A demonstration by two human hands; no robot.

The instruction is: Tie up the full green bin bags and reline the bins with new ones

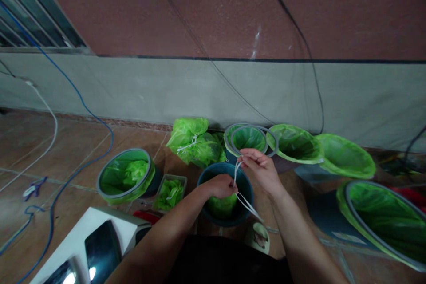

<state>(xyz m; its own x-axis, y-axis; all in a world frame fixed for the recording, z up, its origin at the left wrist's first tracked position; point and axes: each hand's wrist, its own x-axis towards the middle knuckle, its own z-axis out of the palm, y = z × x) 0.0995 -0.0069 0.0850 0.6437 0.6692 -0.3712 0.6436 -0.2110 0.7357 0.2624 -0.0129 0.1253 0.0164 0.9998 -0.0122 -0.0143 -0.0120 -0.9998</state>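
My left hand (pixel 222 185) is closed on a white drawstring (pixel 246 205) above a dark teal bin (pixel 246 186). Inside that bin lies a bright green plastic bag (pixel 222 206), partly hidden by my hand. Up and to the right, my right hand (pixel 258 165) pinches another stretch of the white cord, which runs between both hands. Loose ends hang down over the bin's right rim. Just beyond my right fingertips, a loose grey ring (pixel 272 135) rests across a bin lined in green (pixel 249 137).
Against the wall sits a tied green bag (pixel 196 146). More green-lined bins stand left (pixel 126 175) and right (pixel 382 213). A clear tub (pixel 170 191) holds green bags. Phones (pixel 103 246) lie on a white box (pixel 71 239). A blue cable (pixel 80 171) crosses the floor.
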